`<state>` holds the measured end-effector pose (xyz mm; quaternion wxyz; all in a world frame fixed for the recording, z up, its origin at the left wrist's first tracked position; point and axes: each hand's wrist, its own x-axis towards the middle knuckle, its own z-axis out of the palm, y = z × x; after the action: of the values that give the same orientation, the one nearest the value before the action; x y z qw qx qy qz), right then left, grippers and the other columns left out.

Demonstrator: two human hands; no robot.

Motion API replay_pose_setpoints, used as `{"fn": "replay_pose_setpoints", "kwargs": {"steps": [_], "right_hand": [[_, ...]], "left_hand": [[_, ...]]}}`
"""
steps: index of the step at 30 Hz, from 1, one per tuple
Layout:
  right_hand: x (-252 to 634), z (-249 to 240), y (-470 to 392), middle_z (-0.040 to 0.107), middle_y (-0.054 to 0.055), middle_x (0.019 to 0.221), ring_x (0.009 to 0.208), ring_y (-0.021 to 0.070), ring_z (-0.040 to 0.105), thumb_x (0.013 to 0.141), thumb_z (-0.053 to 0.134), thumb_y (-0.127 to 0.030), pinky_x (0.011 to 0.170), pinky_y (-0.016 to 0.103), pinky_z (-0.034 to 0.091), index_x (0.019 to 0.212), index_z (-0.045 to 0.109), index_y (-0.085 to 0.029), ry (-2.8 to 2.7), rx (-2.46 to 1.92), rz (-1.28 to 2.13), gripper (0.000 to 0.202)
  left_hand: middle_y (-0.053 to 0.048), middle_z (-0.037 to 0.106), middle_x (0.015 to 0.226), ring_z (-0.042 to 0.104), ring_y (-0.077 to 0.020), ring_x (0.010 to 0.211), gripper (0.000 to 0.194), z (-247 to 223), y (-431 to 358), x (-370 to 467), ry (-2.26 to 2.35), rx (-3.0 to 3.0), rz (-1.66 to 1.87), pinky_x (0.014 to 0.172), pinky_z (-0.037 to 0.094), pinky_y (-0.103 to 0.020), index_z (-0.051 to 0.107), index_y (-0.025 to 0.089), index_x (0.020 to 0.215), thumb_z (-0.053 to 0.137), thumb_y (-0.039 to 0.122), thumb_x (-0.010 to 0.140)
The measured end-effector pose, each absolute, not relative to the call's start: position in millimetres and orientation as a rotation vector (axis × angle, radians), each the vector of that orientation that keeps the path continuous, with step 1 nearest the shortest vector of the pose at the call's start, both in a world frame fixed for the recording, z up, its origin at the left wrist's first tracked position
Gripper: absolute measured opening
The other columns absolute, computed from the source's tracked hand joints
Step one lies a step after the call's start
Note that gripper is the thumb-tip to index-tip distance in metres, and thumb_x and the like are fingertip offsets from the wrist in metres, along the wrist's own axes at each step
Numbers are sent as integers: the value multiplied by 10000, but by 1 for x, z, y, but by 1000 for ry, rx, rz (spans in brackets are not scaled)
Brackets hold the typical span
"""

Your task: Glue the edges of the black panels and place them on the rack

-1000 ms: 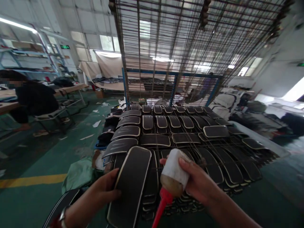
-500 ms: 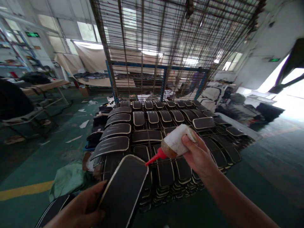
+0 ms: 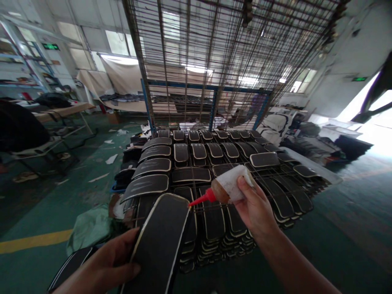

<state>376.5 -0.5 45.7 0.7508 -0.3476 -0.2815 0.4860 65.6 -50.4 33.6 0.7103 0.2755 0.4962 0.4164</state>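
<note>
My left hand (image 3: pixel 105 261) grips the left edge of a black panel (image 3: pixel 159 241) with rounded corners and a pale, glue-like line along its rim. The panel is tilted, its lower end cut off by the picture's bottom edge. In my right hand (image 3: pixel 254 204) is a white squeeze bottle (image 3: pixel 231 183) with brownish stuff showing near its neck. Its red nozzle (image 3: pixel 200 199) points left and down, the tip at the panel's upper right corner. A small yellowish spot shows there. My right fingers are closed round the bottle.
Ahead stands a wire rack (image 3: pixel 196 85) with a blue frame, its lower shelves covered by many similar black panels (image 3: pixel 148 185). A green bag (image 3: pixel 90 230) lies on the floor at left. Further left, a person in dark clothes (image 3: pixel 21 126) sits by a table (image 3: pixel 65 111).
The panel has risen slightly and the nozzle tip has shifted up a little with it, staying at the corner. A yellowish spot now shows under the tip. The whole view has shifted slightly.
</note>
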Motion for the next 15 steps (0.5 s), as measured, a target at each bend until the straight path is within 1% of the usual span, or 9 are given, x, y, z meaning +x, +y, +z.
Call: {"fn": "replay_pose_setpoints", "kwargs": {"steps": [3,5,7,10,12,15], "right_hand": [[375,43,-5,697,26,887,790,174,636,690,925,-358,674,244,563,976,738,-199,-611,-775,1056,377],[373,41,-9,692,22,872,772,163,630,700,920,-357,665,229,555,963,742,-197,-615,-776,1063,357],[371,40,-14,690,19,866,760,157,626,709,916,-356,664,221,551,957,744,-201,-620,-773,1079,339],[366,40,-21,692,24,870,750,162,626,716,912,-361,647,224,551,967,747,-207,-637,-772,1098,337],[364,40,-25,691,28,876,759,166,628,725,907,-354,644,224,552,983,746,-211,-649,-769,1106,337],[360,39,-32,675,28,848,760,167,623,746,893,-348,650,223,548,982,744,-212,-686,-756,1124,310]], "left_hand": [[-108,792,910,748,-341,792,405,41,-48,65,1049,761,770,723,614,-481,771,241,959,801,65,595],[-125,789,945,749,-349,823,364,45,-47,67,1011,777,696,775,606,-513,771,226,959,787,70,630],[-133,790,933,752,-360,803,391,49,-48,70,1011,733,708,755,609,-540,766,223,976,788,73,615],[-139,794,905,754,-373,755,434,54,-50,73,1029,685,783,688,619,-532,759,213,990,802,87,577],[-151,792,928,755,-379,767,423,56,-49,73,1006,705,738,696,616,-520,754,198,1001,806,90,596],[-169,780,1011,751,-386,831,423,56,-45,69,962,741,648,757,602,-524,733,182,1074,798,106,663]]}}
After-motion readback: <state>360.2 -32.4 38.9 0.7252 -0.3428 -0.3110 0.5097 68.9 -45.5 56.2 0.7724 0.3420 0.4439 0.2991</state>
